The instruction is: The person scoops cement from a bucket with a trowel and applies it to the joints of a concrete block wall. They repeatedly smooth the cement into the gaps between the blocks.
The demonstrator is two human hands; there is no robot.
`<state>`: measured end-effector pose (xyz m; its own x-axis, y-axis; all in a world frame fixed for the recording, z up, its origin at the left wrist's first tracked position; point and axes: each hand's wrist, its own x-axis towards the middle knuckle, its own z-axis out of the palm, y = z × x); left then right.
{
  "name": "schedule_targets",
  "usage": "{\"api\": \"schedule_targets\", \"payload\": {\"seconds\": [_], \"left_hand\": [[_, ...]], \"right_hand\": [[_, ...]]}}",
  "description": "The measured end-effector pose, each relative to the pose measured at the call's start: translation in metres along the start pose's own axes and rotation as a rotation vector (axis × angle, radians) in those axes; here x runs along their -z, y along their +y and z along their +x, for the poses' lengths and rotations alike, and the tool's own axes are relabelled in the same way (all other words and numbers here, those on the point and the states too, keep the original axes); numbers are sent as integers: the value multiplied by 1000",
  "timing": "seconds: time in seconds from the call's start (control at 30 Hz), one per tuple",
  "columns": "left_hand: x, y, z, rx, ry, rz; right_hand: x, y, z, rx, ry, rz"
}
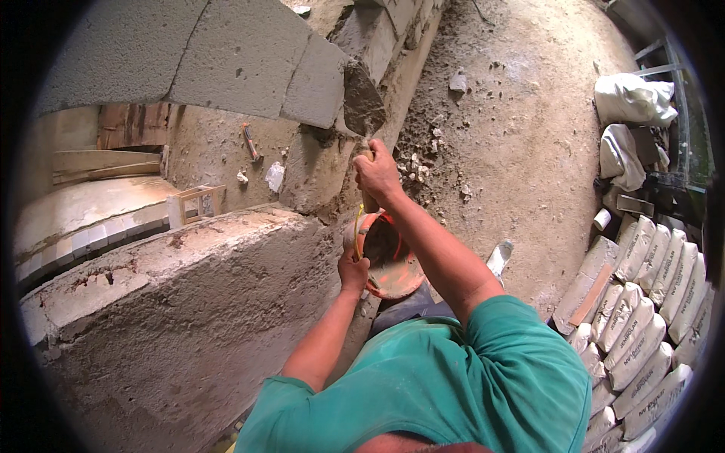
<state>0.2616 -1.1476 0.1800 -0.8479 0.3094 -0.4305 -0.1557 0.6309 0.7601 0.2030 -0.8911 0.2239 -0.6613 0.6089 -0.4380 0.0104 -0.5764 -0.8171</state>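
My right hand (377,175) is closed round the handle of a trowel (364,102). Its grey, mortar-smeared blade points away from me, against or just in front of the end of the grey block wall (313,83); I cannot tell if they touch. My left hand (353,273) grips the side of an orange bucket (400,279) beside a thin yellow handle. The bucket is tilted, close to my body and below my right forearm. Grey residue coats its inside.
A low, rough plastered wall (196,302) runs along my left. Crumbs of mortar (415,167) litter the dirt floor (521,151). Stacked filled bags (634,340) stand at the right, with white sacks (633,100) farther off. A small wooden frame (198,204) rests beyond the low wall.
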Motion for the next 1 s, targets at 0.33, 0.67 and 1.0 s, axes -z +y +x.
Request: {"api": "schedule_targets", "payload": {"seconds": [0.33, 0.67, 1.0], "left_hand": [[4, -33, 1, -7, -122, 62], [-1, 1, -11, -11, -121, 65], [-2, 6, -17, 54, -30, 67]], "right_hand": [[46, 23, -19, 216, 475, 227], [-11, 9, -16, 256, 306, -429], [15, 1, -29, -453, -7, 799]]}}
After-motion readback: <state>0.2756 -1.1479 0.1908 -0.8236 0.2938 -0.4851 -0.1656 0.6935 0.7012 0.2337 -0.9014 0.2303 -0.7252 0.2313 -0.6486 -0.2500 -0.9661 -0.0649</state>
